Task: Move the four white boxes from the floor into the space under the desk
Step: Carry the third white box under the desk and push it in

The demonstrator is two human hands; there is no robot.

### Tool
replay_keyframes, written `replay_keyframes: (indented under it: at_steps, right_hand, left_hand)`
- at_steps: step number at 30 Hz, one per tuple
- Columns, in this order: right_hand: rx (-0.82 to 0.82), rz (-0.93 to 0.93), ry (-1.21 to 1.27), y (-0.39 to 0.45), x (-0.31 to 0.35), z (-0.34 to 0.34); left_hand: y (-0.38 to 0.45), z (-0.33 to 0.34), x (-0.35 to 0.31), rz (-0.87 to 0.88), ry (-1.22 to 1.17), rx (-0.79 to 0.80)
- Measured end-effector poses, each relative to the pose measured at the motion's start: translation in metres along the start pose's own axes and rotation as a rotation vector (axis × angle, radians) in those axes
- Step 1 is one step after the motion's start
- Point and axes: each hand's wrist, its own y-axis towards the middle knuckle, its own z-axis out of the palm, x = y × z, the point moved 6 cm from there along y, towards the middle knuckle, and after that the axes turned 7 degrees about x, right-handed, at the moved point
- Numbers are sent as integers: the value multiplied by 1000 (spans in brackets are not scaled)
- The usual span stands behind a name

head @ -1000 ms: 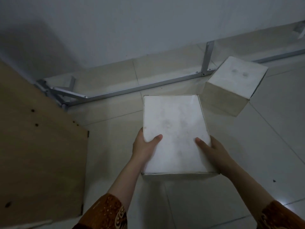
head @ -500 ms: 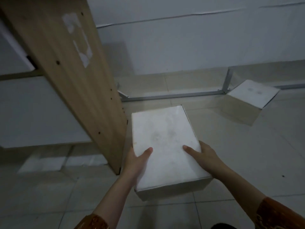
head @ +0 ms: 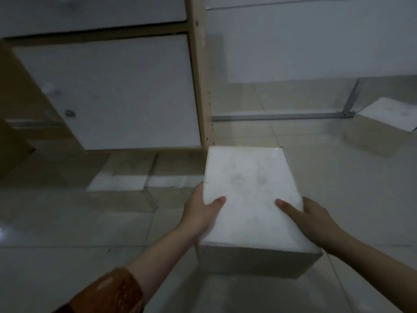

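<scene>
Swung left since a second ago, both hands, left hand (head: 201,212) and right hand (head: 316,219), grip the white box (head: 250,195) above the floor (head: 67,222), probably mid-carry, needing lowering beneath the surface (head: 198,75).

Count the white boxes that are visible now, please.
2. One white box is held between the left hand and right hand; another box lies at far right. Others may be outside the view.
</scene>
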Motion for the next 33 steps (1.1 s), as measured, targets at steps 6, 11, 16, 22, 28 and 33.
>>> replay_keyframes:
  at_steps: [6, 11, 16, 22, 28, 33]
  right_hand:
    - [-117, 62, -34, -63, 11, 30]
    - [-161, 14, -34, -93, 43, 66]
    - [-187, -72, -17, -107, 82, 118]
    - [-139, -146, 32, -105, 130, 199]
    - [-42, -195, 87, -92, 175, 299]
    - [50, -201, 97, -76, 210, 395]
  left_hand:
    - [-33, -29, 10, 23, 64, 137]
    - [-53, -75, 21, 27, -22, 119]
    - [-73, -139, 32, 19, -115, 115]
    - [-87, -227, 52, 63, -189, 61]
    - [-103, -329, 86, 67, -139, -82]
    - [-114, -418, 121, 32, -44, -188]
